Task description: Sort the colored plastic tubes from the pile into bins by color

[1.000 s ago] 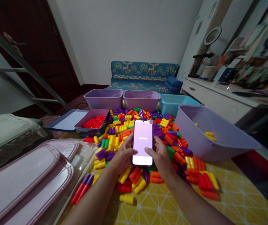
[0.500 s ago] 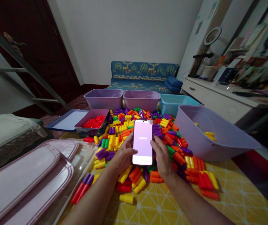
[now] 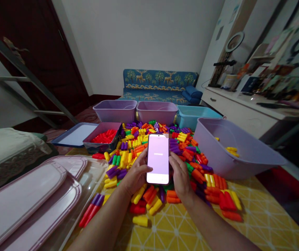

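left hand (image 3: 135,176) cradles slim white-lit smartphone (image 3: 158,159) upright, screen tilted toward wearer for reading; right hand (image 3: 180,174) steadies its right edge | phone held above heap of coloured plastic pegs (image 3: 149,146) on yellow patterned mat (image 3: 256,216)

Bare yellow cloth (image 3: 180,230) lies open at six o'clock, below both hands. From nine round to three, the heap of coloured blocks (image 3: 149,146) covers the bench. A tilted purple tub (image 3: 243,157) blocks two o'clock; stacked pink lids (image 3: 29,202) crowd eight o'clock.
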Motion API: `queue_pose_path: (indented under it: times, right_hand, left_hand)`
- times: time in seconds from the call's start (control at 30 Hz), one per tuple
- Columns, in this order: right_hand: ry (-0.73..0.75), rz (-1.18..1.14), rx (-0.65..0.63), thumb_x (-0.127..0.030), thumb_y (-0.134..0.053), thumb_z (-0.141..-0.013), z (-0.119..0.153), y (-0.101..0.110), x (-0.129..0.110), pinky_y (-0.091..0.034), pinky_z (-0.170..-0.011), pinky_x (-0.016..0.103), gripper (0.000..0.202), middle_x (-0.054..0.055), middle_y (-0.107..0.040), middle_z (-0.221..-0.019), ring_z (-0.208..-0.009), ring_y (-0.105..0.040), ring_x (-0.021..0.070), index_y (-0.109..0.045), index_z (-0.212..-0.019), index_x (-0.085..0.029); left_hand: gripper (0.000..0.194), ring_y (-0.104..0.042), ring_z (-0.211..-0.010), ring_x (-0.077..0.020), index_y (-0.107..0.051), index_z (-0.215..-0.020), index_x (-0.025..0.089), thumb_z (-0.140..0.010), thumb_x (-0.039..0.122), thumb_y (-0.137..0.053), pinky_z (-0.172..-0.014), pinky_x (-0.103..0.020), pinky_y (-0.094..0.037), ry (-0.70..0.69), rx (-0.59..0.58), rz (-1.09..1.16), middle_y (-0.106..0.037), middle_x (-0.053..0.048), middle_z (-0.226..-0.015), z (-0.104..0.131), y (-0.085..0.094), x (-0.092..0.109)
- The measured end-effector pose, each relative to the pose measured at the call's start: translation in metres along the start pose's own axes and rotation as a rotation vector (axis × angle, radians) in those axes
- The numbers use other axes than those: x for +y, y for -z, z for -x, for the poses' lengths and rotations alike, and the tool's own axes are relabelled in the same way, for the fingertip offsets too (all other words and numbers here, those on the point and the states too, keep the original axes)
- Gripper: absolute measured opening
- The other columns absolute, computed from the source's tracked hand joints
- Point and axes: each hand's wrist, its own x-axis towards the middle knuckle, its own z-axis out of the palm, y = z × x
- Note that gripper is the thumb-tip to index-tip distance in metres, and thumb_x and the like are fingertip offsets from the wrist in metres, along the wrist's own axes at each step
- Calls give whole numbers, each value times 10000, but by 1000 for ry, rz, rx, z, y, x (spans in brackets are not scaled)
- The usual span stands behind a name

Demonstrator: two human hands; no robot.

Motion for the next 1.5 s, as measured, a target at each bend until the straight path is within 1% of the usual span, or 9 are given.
queue_pose_path:
  times: [0.17, 0.33, 0.47, 0.7, 0.87, 1.0, 1.27, 1.5]
  right_hand:
    - [-1, -5, 9, -552, -607, -803, 1, 0, 4, -377, -1103, 404, 559, 96, -601, -1316, -1270, -516, 263, -632, -1195, -153]
    - [30, -15, -22, -556, -592, -832, 0, -1, 6, -349, -1126, 426, 563, 102, -574, -1351, -1284, -501, 271, -631, -1220, -149]
    - [24, -23, -17, -559, -594, -829, -1, 0, 8, -351, -1127, 418, 585, 105, -573, -1352, -1287, -501, 270, -627, -1237, -140]
    - [57, -4, -11, -561, -580, -826, -2, 0, 10, -363, -1114, 420, 617, 127, -587, -1330, -1268, -516, 283, -626, -1229, -96]
    - [67, -13, -44, -541, -568, -847, -2, 0, 10, -385, -1095, 421, 592, 121, -586, -1333, -1250, -531, 279, -615, -1243, -104]
    - [60, -9, -16, -547, -584, -836, -1, -1, 10, -380, -1102, 418, 591, 119, -588, -1330, -1261, -525, 279, -625, -1228, -107]
    - [63, -10, -28, -538, -574, -853, -2, 1, 12, -371, -1111, 418, 580, 108, -579, -1344, -1272, -517, 271, -621, -1248, -116]
    - [53, -3, -7, -552, -587, -832, -2, -1, 11, -379, -1105, 409, 593, 104, -585, -1336, -1276, -516, 275, -633, -1234, -118]
  left_hand:
    - [950, -566, -1154, -333, -398, -1463, 169, -553, 10, -625, -870, -346, -547, 8, 1, 5, -501, -130, -1376, 0, 2, -1]
    - [923, -586, -1120, -335, -417, -1447, 175, -562, 21, -634, -859, -351, -551, 7, -10, -16, -511, -132, -1364, 0, 2, -1]
    - [916, -576, -1135, -339, -425, -1433, 168, -555, 13, -633, -860, -352, -552, 12, 4, -16, -519, -131, -1354, 0, 0, 1]
    - [904, -539, -1190, -348, -446, -1410, 160, -538, -9, -620, -851, -333, -555, -2, 8, -5, -499, -129, -1379, 0, 0, 0]
    - [902, -518, -1214, -357, -451, -1416, 163, -546, 1, -630, -854, -342, -556, 7, 3, -7, -503, -127, -1375, 1, 0, 0]
    - [903, -515, -1222, -352, -457, -1414, 167, -544, -7, -626, -859, -333, -554, 2, -1, 0, -496, -126, -1383, 0, 1, 0]
    - [897, -519, -1218, -357, -452, -1413, 172, -554, -10, -634, -835, -325, -562, 7, 1, 5, -481, -127, -1401, 1, 1, 0]
    - [912, -514, -1224, -353, -441, -1419, 164, -545, -23, -625, -837, -327, -560, 1, -12, 19, -473, -128, -1408, 0, 0, 0]
